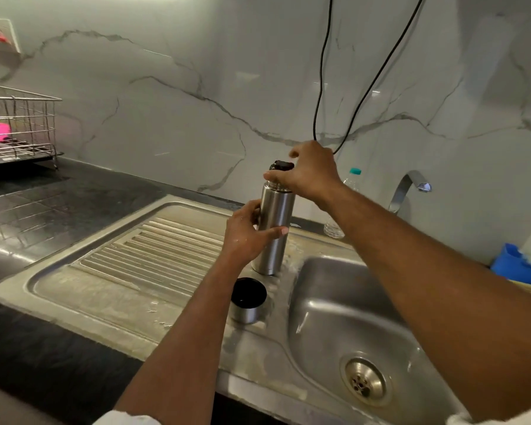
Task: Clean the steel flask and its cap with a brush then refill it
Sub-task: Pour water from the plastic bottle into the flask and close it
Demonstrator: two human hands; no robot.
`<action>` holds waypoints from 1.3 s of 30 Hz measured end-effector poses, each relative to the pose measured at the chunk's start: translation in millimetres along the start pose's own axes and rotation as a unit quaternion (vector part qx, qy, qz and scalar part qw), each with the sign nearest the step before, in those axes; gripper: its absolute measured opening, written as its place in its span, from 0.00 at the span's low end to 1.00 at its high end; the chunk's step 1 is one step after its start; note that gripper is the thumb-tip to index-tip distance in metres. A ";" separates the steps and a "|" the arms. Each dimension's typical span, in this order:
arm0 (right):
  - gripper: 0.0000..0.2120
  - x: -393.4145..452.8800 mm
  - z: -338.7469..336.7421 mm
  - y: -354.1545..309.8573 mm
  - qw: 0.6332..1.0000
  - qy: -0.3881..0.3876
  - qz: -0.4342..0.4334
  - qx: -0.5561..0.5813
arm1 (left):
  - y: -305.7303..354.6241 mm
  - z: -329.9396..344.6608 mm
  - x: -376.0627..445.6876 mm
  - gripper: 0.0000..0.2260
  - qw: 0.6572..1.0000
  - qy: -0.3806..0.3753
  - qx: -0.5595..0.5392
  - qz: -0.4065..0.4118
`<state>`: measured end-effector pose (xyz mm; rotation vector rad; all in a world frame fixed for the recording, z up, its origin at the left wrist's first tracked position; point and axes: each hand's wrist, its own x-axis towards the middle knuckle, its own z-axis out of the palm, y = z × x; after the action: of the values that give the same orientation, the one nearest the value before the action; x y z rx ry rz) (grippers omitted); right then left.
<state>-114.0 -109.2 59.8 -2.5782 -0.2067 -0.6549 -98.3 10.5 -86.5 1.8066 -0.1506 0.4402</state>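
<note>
Meanwhile, the left hand (246,234) is gripping the upright steel flask (273,228) while the right hand's (310,176) fingers are pinching its black stopper (281,165).

Steel flask (273,228), brushed metal, satin sheen.
Sink (325,302): dull scuffed steel, ribbed drainboard. Cap (248,300): steel shell, black lining. Counter (43,204): glossy dark stone. Wall (166,87): polished marble-look.

The kitchen scene is dim, lit softly from above. Pale glare patches sit on the glossy marble-patterned wall (172,96) and bright streaks on the steel sink basin (325,305). The wide-angle lens bends the lower frame edges. The wire dish rack (19,124) at left looks soft and slightly blurred.
</note>
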 end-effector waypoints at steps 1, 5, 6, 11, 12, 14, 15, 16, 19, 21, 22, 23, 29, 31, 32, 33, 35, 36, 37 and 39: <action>0.34 -7.1 -5.0 2.5 1.000 0.005 0.012 0.017 | 0.3 -0.9 -0.6 0.34 1.000 -0.005 -0.012 -0.005; 0.29 -57.5 -7.1 11.1 0.999 0.023 0.027 0.028 | -3.0 -4.7 -1.0 0.35 0.998 -0.028 -0.047 -0.012; 0.25 -72.3 -5.2 14.3 0.999 -0.014 0.025 0.029 | -4.5 -6.3 -0.4 0.35 0.998 -0.036 -0.053 -0.014; 0.40 -132.8 25.3 23.9 0.956 -0.287 0.051 0.002 | -6.8 -18.0 2.3 0.37 0.994 -0.056 -0.086 -0.031; 0.45 -137.7 35.0 26.2 0.954 -0.295 0.054 -0.002 | -6.6 -19.0 2.2 0.37 0.993 -0.058 -0.095 -0.035; 0.52 -142.7 52.9 29.0 0.956 -0.289 0.054 -0.001 | -6.6 -20.1 1.5 0.37 0.992 -0.059 -0.101 -0.040; 0.53 -144.3 59.8 29.4 0.958 -0.283 0.050 -0.001 | -6.7 -20.2 1.2 0.37 0.992 -0.060 -0.101 -0.042; 0.52 -145.4 65.9 29.9 0.961 -0.273 0.047 -0.003 | -6.7 -20.3 1.2 0.38 0.992 -0.059 -0.102 -0.042; 0.41 -152.6 78.1 32.1 0.973 -0.228 0.043 0.015 | -8.6 -19.2 2.2 0.38 0.992 -0.060 -0.101 -0.036; 0.37 -155.8 78.6 34.6 0.976 -0.210 0.049 0.034 | -9.7 -17.0 2.9 0.38 0.993 -0.061 -0.101 -0.032; 0.36 -154.8 75.2 36.8 0.977 -0.203 0.056 0.040 | -9.6 -15.7 2.6 0.38 0.993 -0.060 -0.100 -0.028; 0.35 -150.7 68.4 39.3 0.978 -0.192 0.065 0.043 | -9.2 -14.3 2.5 0.38 0.993 -0.056 -0.099 -0.022; 0.34 -79.8 -18.8 38.3 0.998 -0.002 0.028 0.060 | -1.0 4.0 -4.2 0.45 0.997 -0.023 -0.047 0.052; 0.33 -49.1 -41.2 32.7 0.999 0.033 -0.021 0.033 | 0.4 10.3 -6.1 0.48 0.997 -0.025 -0.026 0.067; 0.32 -34.9 -48.4 30.8 0.998 0.041 -0.052 -0.010 | 0.3 12.5 -6.9 0.50 0.997 -0.026 -0.022 0.067; 0.31 -21.4 -53.3 29.3 0.993 0.043 -0.084 -0.070 | 0.9 13.6 -7.1 0.52 0.997 -0.025 -0.019 0.067; 0.31 -1.5 -57.2 23.8 0.969 0.040 -0.143 -0.195 | 1.7 15.4 -7.4 0.54 0.997 -0.012 -0.004 0.078; 0.31 5.1 -56.7 20.1 0.955 0.035 -0.168 -0.241 | 2.6 15.9 -7.4 0.54 0.996 -0.006 0.001 0.086; 0.32 9.2 -55.0 15.5 0.942 0.027 -0.193 -0.275 | 3.2 16.2 -7.2 0.54 0.996 0.000 0.005 0.090; 0.33 14.0 -49.2 7.0 0.920 0.001 -0.236 -0.314 | 3.9 16.8 -6.5 0.53 0.996 0.005 0.006 0.088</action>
<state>-120.3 -138.4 101.9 -3.1675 -0.7428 -1.0297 -101.8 -7.4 -89.1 1.8096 -0.3023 0.5753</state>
